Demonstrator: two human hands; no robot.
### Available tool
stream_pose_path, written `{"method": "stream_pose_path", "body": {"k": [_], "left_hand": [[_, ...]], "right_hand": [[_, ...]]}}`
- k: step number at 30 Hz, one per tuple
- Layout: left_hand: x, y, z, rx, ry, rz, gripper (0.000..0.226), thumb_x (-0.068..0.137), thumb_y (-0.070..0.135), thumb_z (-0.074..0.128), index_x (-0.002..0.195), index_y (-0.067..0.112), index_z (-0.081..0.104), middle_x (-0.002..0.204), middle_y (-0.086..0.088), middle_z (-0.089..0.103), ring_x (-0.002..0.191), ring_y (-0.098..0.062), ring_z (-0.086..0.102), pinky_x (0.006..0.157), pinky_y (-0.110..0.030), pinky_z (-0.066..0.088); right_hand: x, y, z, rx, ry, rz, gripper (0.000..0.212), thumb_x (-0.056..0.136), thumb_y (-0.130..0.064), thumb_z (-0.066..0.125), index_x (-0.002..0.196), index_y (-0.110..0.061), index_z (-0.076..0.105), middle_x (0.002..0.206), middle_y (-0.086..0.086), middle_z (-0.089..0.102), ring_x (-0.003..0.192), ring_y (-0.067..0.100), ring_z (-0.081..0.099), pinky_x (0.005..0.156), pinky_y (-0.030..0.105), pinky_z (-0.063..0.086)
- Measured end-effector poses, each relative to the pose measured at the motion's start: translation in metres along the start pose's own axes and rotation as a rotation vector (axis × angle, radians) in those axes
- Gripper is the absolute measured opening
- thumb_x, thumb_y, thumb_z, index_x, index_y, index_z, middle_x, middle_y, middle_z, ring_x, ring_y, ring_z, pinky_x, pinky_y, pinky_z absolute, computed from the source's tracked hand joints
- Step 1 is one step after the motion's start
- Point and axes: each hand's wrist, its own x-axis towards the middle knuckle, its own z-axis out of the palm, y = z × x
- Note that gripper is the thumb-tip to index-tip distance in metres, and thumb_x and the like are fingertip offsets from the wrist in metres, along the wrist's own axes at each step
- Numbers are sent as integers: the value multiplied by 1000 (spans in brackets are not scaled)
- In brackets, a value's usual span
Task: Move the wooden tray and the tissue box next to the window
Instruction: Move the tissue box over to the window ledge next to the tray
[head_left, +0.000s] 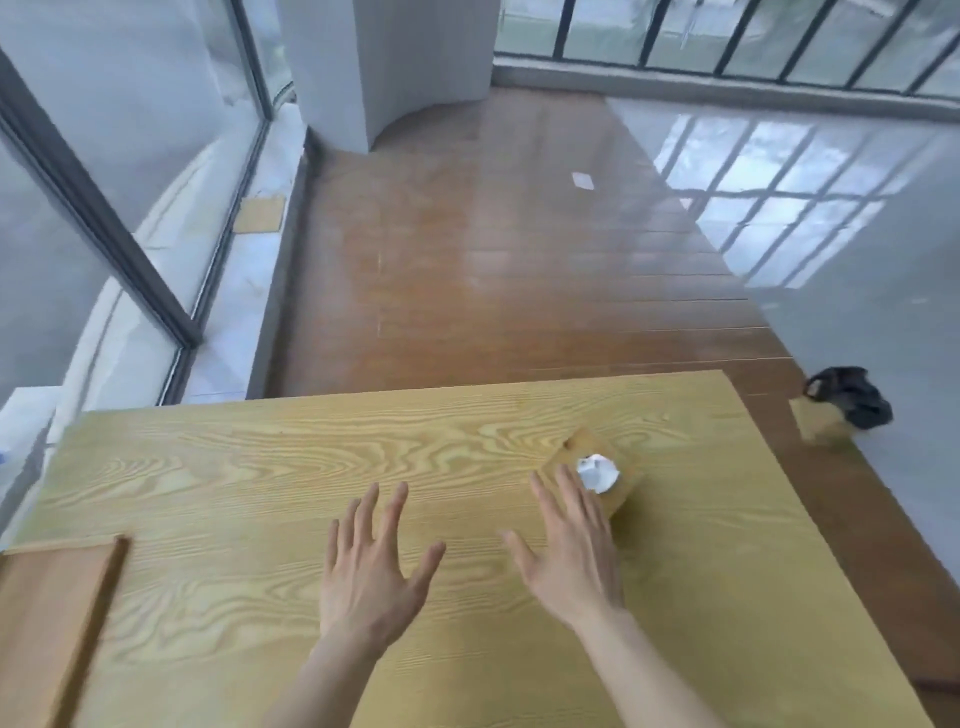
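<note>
Fingers (363, 525) of both hands are spread wide apart and hold nothing. The left hand (371, 571) hovers palm-down over the middle of a pale wooden table (260, 478). The right hand (571, 551) reaches forward and right, its fingertips over the near edge of the tissue box (597, 475); whether they touch it cannot be told through the blur.

The tissue box is a small wood-toned cube toward the table's right side, with 1 white tissue (597, 472) puffing out of its top. The wooden tray (57, 618) lies at the table's near left corner, only partly in view, well apart from both hands. The window (104, 218), a glass wall with a dark frame, runs along the left beyond the table's far left edge.

Likely risks: the box looks light, so a flat open hand may push it toward the table's right edge rather than grasp it. Catching the loose tissue instead of the box sides would pull paper out and leave the box behind. Both items probably need separate trips, as they sit far apart.
</note>
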Motion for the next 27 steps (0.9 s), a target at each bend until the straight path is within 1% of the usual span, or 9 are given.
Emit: {"method": "stream_pose_path", "body": {"k": [3, 8, 10, 14, 15, 18, 23, 25, 27], "left_hand": [[6, 53, 20, -85, -65, -15, 85, 85, 80, 32, 157, 45, 3, 168, 4, 11, 154, -24, 12, 124, -43, 16], [14, 122, 57, -179, -120, -47, 82, 85, 77, 39, 155, 48, 8, 165, 7, 17, 150, -22, 20, 120, -43, 26], [18, 143, 69, -232, -141, -93, 80, 85, 74, 43, 154, 48, 10, 164, 7, 21, 149, -21, 24, 116, -43, 32], [28, 177, 88, -446, -182, -269, 81, 89, 63, 53, 156, 41, 13, 158, 5, 29, 142, -18, 38, 98, -38, 43], [32, 185, 92, -525, -201, -325, 82, 90, 60, 55, 156, 39, 13, 158, 4, 29, 141, -18, 39, 96, -36, 42], [46, 202, 102, -775, -215, -524, 86, 88, 56, 62, 156, 34, 15, 160, -2, 32, 143, -19, 38, 109, -41, 41], [64, 218, 113, -1021, -234, -807, 84, 91, 45, 65, 157, 25, 18, 150, -7, 45, 130, -30, 51, 110, -45, 41], [68, 220, 117, -1074, -222, -850, 77, 92, 40, 65, 155, 23, 24, 140, -6, 52, 120, -28, 56, 109, -49, 44], [71, 220, 119, -1099, -207, -881, 66, 94, 32, 63, 151, 22, 31, 122, -2, 59, 99, -21, 60, 103, -48, 50]], "right_hand": [[3, 57, -15, 83, 100, 80, 76, 90, -68, 44, 151, -24, 46, 163, 8, 37, 150, 29, 34, 120, 45, 36], [24, 131, -36, 301, 81, 311, 70, 93, -59, 58, 153, -26, 42, 164, 4, 36, 153, 22, 28, 118, 46, 35], [40, 150, -40, 435, 38, 410, 69, 93, -56, 61, 153, -25, 43, 161, 4, 41, 151, 23, 32, 115, 45, 36], [73, 170, -40, 717, -45, 550, 70, 92, -52, 66, 152, -23, 45, 159, 6, 46, 147, 26, 40, 116, 42, 36], [80, 172, -39, 769, -63, 561, 71, 92, -52, 67, 153, -24, 45, 159, 5, 46, 147, 25, 40, 117, 42, 36], [95, 173, -32, 851, -129, 562, 71, 91, -50, 70, 153, -29, 44, 158, 4, 47, 145, 23, 43, 116, 41, 39], [111, 175, -19, 911, -234, 529, 69, 91, -41, 74, 153, -30, 44, 155, 3, 50, 143, 21, 46, 115, 39, 41], [115, 177, -16, 916, -279, 512, 64, 91, -37, 74, 150, -29, 49, 148, 3, 57, 136, 19, 52, 111, 36, 43], [118, 178, -13, 893, -300, 487, 55, 92, -32, 74, 144, -26, 56, 140, 1, 62, 131, 17, 55, 108, 34, 44]]}}
